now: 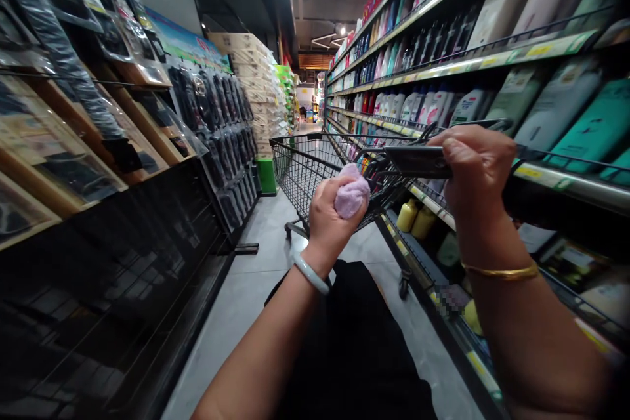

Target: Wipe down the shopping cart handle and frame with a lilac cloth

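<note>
My left hand (331, 210) is closed around a crumpled pale purple cloth (352, 191), near the rear of a black wire shopping cart (310, 161). A pale bangle (311, 273) circles that wrist. My right hand (480, 161) grips the dark cart handle (418, 161) at its right end, fingers wrapped over it. A gold bangle (502, 272) is on the right wrist. The cart basket stands ahead of me, angled to the left, and nothing can be made out inside it.
Shelves of bottles (443, 69) run along the right side, close to my right arm. Packaged goods hang on a display (211, 105) at left, above a glossy black panel (98, 302). Stacked boxes (253, 79) stand farther ahead. Grey floor (260, 289) shows between both sides.
</note>
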Demonstrator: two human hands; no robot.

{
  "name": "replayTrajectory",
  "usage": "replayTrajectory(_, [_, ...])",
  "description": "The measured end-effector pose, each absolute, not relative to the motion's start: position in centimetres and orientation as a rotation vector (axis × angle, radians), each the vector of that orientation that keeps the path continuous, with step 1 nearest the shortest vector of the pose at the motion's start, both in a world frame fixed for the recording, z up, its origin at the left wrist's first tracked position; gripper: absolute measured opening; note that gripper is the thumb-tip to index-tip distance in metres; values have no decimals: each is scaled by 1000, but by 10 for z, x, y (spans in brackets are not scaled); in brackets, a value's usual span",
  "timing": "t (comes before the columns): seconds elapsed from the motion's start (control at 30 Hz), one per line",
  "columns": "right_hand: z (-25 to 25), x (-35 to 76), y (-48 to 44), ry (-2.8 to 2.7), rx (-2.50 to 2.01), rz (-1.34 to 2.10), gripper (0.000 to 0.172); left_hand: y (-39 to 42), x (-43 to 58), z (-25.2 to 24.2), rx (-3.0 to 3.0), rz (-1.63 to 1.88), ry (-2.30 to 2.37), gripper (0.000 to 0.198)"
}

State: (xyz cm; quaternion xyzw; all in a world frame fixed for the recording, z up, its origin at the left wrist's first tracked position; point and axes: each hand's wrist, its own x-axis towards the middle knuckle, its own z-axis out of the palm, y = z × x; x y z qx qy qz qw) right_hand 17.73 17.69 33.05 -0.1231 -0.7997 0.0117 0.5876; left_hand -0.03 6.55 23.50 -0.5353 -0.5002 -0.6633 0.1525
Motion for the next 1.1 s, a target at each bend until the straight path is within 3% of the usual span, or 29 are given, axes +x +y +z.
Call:
replayTrajectory(0.17, [331,194,192,-1705,-176,324,27,88,4,225,-1628,-1707,-1420,26])
replayTrajectory(0.3, [349,212,200,-1952,-206,368,29,95,-7,213,-1594,-1724,-1473,23])
replayTrajectory(0.37, [365,220,191,-2156,-206,245,35,92,-12,220,-1584,-1732,-1479,24])
replayTrajectory(0.5, [393,210,148,-2239,-526,-372,35,87,-16,260,-1627,-1686,-1378,23])
replayTrajectory(0.63, [391,169,115,-2319,-721,-747,43,99,-30,299,-1738,-1720,-1415,33])
replayTrajectory(0.83, [374,137,126,-2333,-621,-844,45,125,-71,325,-2096,-1905,-1781,22])
replayTrajectory(1.1, [373,140,123,-2325,-619,-918,45,125,-67,312,-1980,-2015,-1738,20])
